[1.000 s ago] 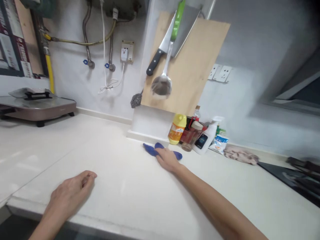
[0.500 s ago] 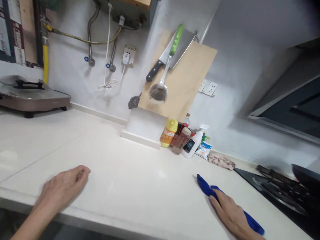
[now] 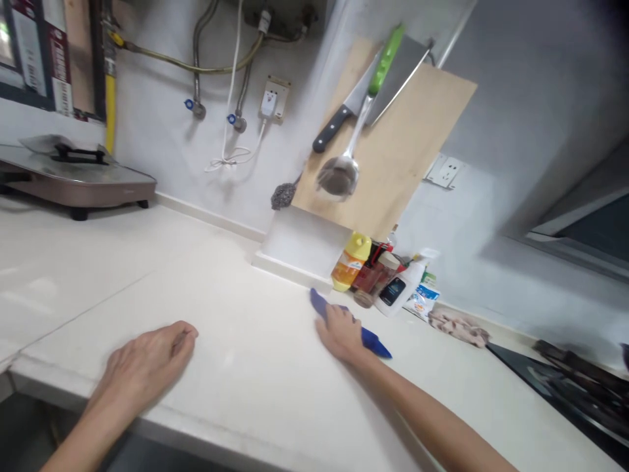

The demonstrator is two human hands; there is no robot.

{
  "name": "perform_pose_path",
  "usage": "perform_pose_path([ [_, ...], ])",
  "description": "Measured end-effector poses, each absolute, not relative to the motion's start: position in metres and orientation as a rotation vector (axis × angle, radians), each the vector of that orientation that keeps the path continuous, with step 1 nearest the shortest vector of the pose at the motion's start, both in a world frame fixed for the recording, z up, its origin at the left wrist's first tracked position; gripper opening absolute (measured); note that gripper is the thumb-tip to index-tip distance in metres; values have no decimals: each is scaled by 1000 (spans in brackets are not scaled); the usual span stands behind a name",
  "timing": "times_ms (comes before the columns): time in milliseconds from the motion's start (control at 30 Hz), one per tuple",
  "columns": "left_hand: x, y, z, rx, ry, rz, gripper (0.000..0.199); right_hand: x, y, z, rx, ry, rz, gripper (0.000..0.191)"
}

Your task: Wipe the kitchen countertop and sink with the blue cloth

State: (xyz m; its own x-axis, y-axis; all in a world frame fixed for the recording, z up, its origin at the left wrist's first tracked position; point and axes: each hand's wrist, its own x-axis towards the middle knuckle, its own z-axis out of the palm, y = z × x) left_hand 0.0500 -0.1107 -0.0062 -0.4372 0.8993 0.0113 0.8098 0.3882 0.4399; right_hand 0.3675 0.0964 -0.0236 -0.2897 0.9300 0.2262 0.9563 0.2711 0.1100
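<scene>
A blue cloth [image 3: 376, 342] lies flat on the white countertop [image 3: 255, 341], pressed down by my right hand [image 3: 341, 333], whose fingers are curled over it. The cloth sticks out past both sides of the hand, close to the foot of the wall pillar and the bottles. My left hand [image 3: 147, 364] rests on the counter near its front edge, on the left. Its fingers are curled in with the thumb against them, and I see nothing held in it.
At the back stand a yellow bottle [image 3: 352, 261], a brown-lidded jar [image 3: 376, 278] and a white spray bottle [image 3: 400, 288]. A crumpled rag [image 3: 459, 326] lies beside the black gas stove [image 3: 565, 387]. An electric pan [image 3: 88, 187] sits at far left. Knives and a ladle [image 3: 339, 177] hang before a board [image 3: 417, 131].
My right hand has slid the blue cloth left and away from me, from near the stove to the pillar's foot. The view has shifted slightly; my left hand stays on the counter.
</scene>
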Motion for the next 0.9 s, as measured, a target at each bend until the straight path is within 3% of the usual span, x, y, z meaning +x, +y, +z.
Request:
perform_pose_path([
  [267,49,-112,-10,1560,2412,635,36,187,101,-18,-1252,-2614,-114,53],
  [433,49,-114,-11,1497,2468,748,38,138,64,-17,-681,-2751,142,48],
  [667,43,-116,-12,1268,2585,1063,43,200,6,-17,-318,-2745,357,35],
  [900,49,-119,-1,1390,2568,716,55,308,-48,-13,-365,-2765,393,25],
])
